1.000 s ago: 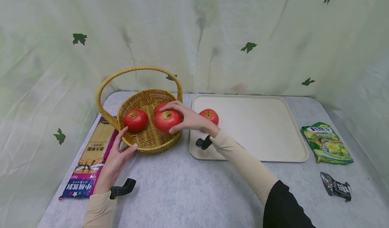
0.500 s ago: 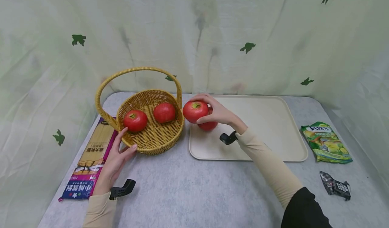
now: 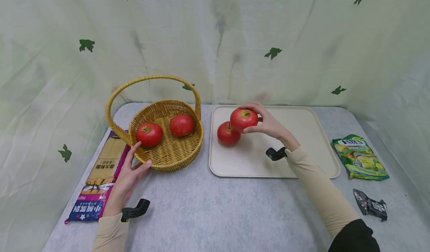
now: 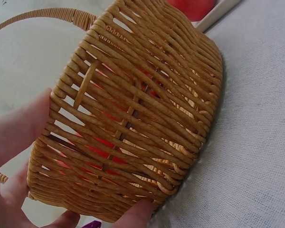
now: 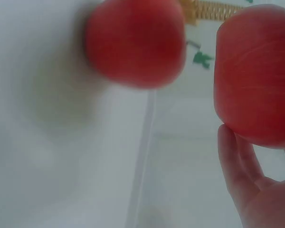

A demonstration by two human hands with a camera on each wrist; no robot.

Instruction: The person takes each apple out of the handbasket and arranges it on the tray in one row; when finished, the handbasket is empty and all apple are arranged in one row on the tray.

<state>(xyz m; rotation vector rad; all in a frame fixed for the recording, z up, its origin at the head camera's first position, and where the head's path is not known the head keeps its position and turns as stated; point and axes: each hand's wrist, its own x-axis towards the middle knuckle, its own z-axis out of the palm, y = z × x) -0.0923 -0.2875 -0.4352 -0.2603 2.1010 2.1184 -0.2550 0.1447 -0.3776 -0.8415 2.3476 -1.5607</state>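
Observation:
My right hand (image 3: 267, 123) holds a red apple (image 3: 244, 120) between thumb and fingers, above the left part of a cream tray (image 3: 285, 147). In the right wrist view the held apple (image 5: 259, 76) is at the right. Beside it, a second apple (image 3: 228, 133) lies on the tray. A yellow wicker basket (image 3: 171, 153) with a tall handle stands left of the tray, with one apple (image 3: 149, 134) at its left and another apple (image 3: 181, 125) at its right. My left hand (image 3: 127, 181) grips the basket's front left side, its thumb at the rim in the left wrist view.
A long pasta packet (image 3: 97, 177) lies left of the basket, partly under the left arm. A green Fox's candy bag (image 3: 361, 158) lies to the right of the tray, with a small black wrapped item (image 3: 371, 204) in front. A leaf-print curtain (image 3: 242, 39) hangs behind the table.
My right hand has lifted an apple out of the basket and carried it right, past the apple on the tray. The left hand has stayed at the basket.

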